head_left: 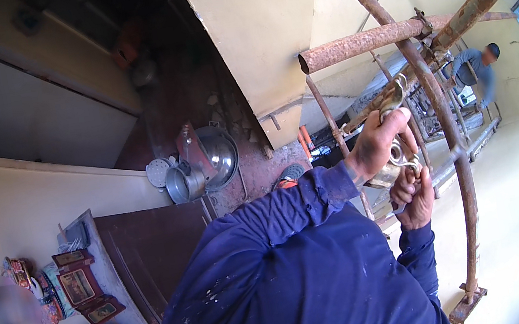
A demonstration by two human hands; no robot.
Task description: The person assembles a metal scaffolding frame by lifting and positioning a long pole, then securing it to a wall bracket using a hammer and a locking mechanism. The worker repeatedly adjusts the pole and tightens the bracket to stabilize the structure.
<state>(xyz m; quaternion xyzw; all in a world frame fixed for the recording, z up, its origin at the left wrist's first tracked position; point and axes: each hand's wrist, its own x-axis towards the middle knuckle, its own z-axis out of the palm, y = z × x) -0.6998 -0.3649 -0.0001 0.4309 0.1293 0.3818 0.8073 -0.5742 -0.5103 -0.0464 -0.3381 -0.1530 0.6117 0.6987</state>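
Note:
Both of my hands are on a metal scaffold clamp (396, 152) with curved jaws and a worn, brassy surface. My left hand (376, 149) grips its upper part, thumb and fingers bent round the metal. Just below, my right hand (414, 197) has its fingers closed at the clamp's lower end, near the bolt. A curved metal jaw piece (392, 97) sticks up above my left hand; I cannot tell if it joins the same clamp. Close by on the right stands a rusty upright scaffold pipe (445, 126). Across it runs a rusty horizontal pipe (363, 44).
A fixed coupler (422, 24) sits where pipes cross. Farther off, a person (479, 69) is among more scaffolding. Metal pots (184, 182) and a large basin (221, 157) lie on the floor at left. A brown cabinet (151, 247) with framed pictures and figurines stands near the left wall.

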